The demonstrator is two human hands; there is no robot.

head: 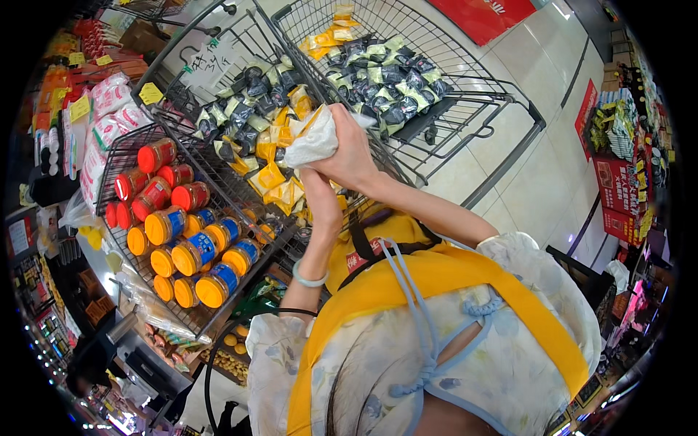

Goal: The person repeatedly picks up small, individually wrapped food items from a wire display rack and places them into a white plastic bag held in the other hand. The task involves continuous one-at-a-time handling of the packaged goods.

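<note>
Over the middle shopping cart, my right hand [351, 150] grips a bunched white cloth [313, 144]. Just below it, my left hand [320, 193], with a pale bangle on the wrist, meets the cloth's lower side. Its fingers are hidden behind the cloth and my right hand, so its grip does not show. A yellow-and-white edge [312, 121] shows along the cloth's upper left; I cannot tell whether it is a packet inside the cloth. Under both hands, yellow wrapped packets [271, 175] and black-and-pale-green wrapped packets [256, 84] lie heaped in the cart.
A second cart [512, 92] at the upper right holds similar packets. Red-lidded jars [152, 199] and yellow-lidded jars [188, 256] fill a wire basket on the left. White printed bags [112, 111] stand behind it. A handwritten sign [210, 65] hangs on the middle cart. Tiled floor [534, 180] lies right.
</note>
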